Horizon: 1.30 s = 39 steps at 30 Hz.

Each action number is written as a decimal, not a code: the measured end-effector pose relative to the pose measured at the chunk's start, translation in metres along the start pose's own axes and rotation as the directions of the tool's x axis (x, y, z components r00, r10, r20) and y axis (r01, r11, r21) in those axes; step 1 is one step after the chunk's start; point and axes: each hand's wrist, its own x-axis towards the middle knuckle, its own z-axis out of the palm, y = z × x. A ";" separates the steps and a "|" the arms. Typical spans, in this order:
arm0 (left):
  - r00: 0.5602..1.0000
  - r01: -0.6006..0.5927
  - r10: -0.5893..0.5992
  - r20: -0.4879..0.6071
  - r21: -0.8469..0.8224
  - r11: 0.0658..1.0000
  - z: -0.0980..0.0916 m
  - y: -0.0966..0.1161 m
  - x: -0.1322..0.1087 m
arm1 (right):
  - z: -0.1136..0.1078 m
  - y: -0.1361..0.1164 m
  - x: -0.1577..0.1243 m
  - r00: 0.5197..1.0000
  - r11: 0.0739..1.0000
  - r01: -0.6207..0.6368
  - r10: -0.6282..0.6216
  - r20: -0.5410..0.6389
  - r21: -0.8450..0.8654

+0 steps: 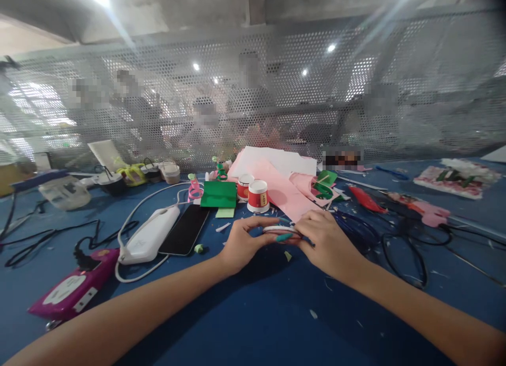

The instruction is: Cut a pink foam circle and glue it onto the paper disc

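Both hands meet over the middle of the blue counter (pixel 253 324). The left hand (pixel 241 245) comes in from the left, thumb and fingers closed on one end of a pale paper strip (pixel 279 229). The right hand (pixel 326 239) pinches the other end, so the strip spans the small gap between them, just above the counter. A small teal piece (pixel 284 237) sits right under the strip, at the fingertips; whether it is glued on or only held, I cannot tell.

Just beyond the hands stand two red-and-white cups (pixel 258 196), with a green paper sheet (pixel 219 194) to their left and pink paper (pixel 279 189) to their right. Left of the left hand, a dark phone (pixel 184 229) lies beside a white power bank (pixel 148 234). Black cables (pixel 395 239) sprawl to the right, and paper scraps dot the surface
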 end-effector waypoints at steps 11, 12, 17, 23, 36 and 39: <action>0.972 0.231 -0.235 0.029 -0.338 0.912 -0.002 -0.014 0.007 | 0.005 0.000 0.001 0.968 0.890 -0.244 0.247 0.042 0.384; 0.971 0.231 -0.240 0.017 -0.342 0.911 -0.002 -0.016 0.008 | 0.006 0.001 0.000 0.960 0.877 -0.269 0.277 0.040 0.399; 0.970 0.220 -0.243 -0.026 -0.341 0.914 0.000 -0.014 0.008 | 0.003 0.003 0.001 0.958 0.907 -0.231 0.276 -0.083 0.352; 0.980 0.186 -0.197 -0.009 -0.292 0.938 0.002 -0.006 0.006 | -0.004 -0.001 0.002 0.968 0.936 -0.234 0.249 -0.025 0.263; 0.981 0.193 -0.182 0.070 -0.193 0.962 0.001 -0.006 0.005 | -0.001 0.004 0.000 0.980 0.927 -0.160 0.190 -0.056 0.340; 0.995 0.079 -0.072 0.063 -0.133 0.988 0.000 -0.005 0.004 | -0.002 0.003 0.000 0.983 0.929 -0.155 0.178 -0.041 0.337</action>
